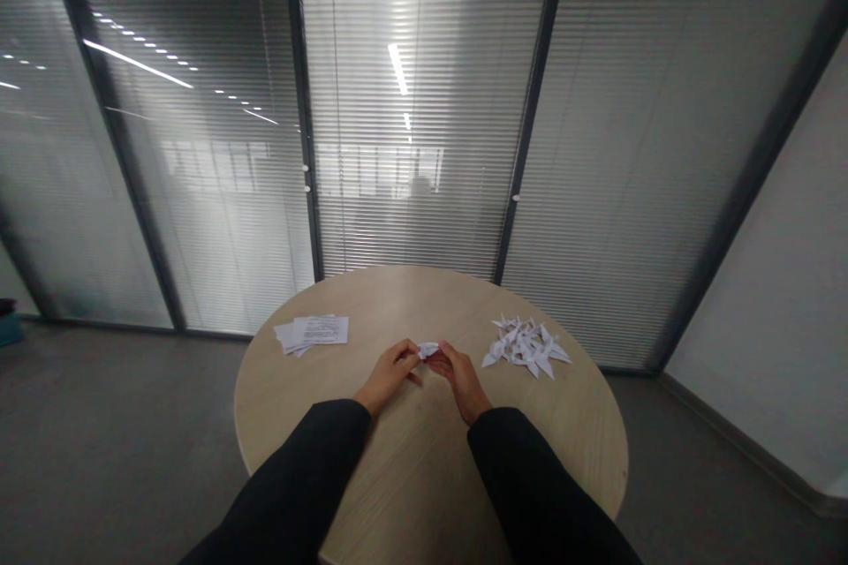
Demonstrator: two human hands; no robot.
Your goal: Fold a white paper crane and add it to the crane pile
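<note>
Between my two hands is a small piece of folded white paper point(427, 350), held just above the middle of the round table. My left hand point(392, 372) pinches its left end between thumb and fingers. From the other side, my right hand point(459, 375) grips the right end, thumb on top and fingers curled below. The folds are too small to make out clearly, and my fingertips cover part of the paper. To the right of my right hand lies a pile of folded white paper figures point(526, 346) with pointed tips, like origami cranes.
A loose stack of printed paper sheets point(321, 330) lies at the table's left. The round wooden table point(424, 477) has its far edge close to a glass partition with blinds point(424, 221). A white wall point(782, 353) stands at the right, and a teal object point(9, 328) sits at the far left.
</note>
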